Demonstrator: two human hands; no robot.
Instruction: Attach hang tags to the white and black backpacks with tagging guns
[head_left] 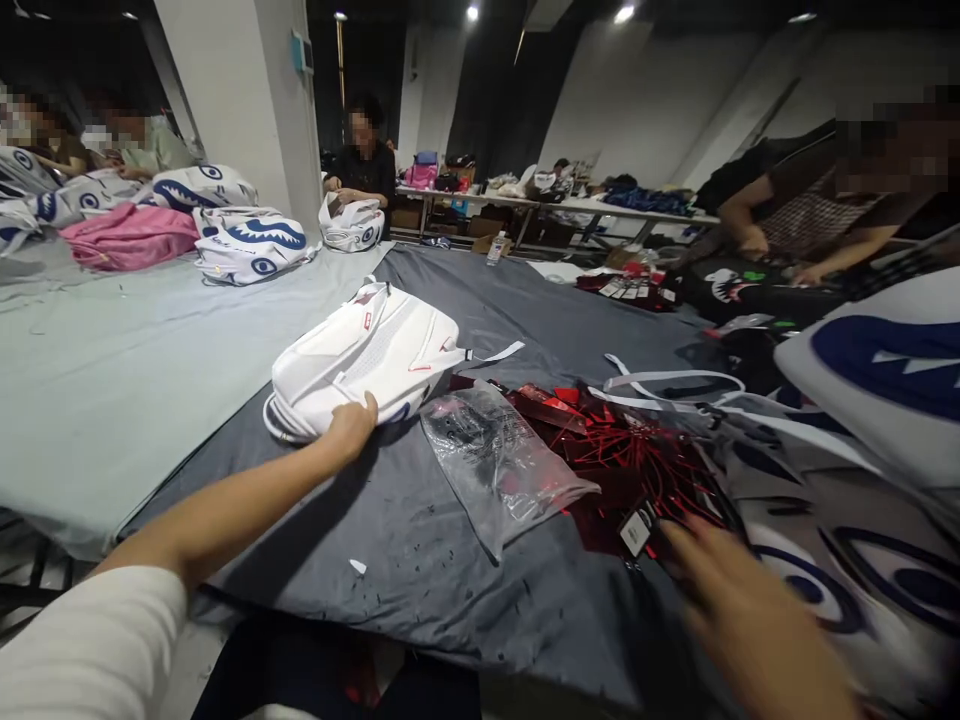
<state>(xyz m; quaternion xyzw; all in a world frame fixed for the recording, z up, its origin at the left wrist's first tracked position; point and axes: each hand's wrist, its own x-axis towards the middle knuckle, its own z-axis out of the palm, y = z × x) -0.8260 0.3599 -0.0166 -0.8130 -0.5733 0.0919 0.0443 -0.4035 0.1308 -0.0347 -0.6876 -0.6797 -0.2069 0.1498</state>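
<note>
The left hand [351,430] gripped the near side of 1 white backpack [390,340] on grey cloth [322,560]. The blurred right hand [750,595] was beside red tags [611,488]; finger opening and contact undetermined.

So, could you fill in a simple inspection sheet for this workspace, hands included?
Surface: dark grey cloth beside pale cloth.
Job's things: white backpack lying on the dark grey cloth; heap of red-stringed tags to its right.
Clutter: crumpled clear plastic bag, white scrap.
Left hand: on the backpack's near side, grip partly hidden.
Right hand: blurred, near the tags; cannot tell if it holds anything.
Cables: nothing seen.
Surroundings: pink bag, water bottle, co-worker in black handling a white bag.
</note>
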